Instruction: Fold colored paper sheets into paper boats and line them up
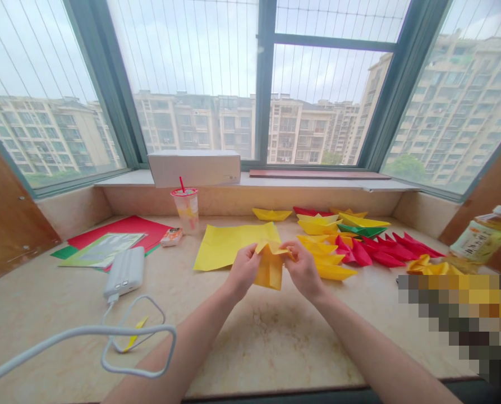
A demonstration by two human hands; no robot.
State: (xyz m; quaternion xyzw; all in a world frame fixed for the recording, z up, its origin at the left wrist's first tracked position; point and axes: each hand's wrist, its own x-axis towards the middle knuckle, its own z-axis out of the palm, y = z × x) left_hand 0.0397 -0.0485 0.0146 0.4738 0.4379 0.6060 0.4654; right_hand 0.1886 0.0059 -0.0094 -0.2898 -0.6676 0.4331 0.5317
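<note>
In the head view, the fingers of the left hand (243, 270) and right hand (304, 269) pinched the upper side edges of a folded yellow paper (270, 270), which hung between them above the worktop (271, 342); a flat yellow sheet (220, 242) lay just beyond.

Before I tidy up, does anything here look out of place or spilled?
A yellow strip lies by the looped white cable, away from the yellow sheet and paper boats, so it looks like a stray scrap. No spill shows.
</note>
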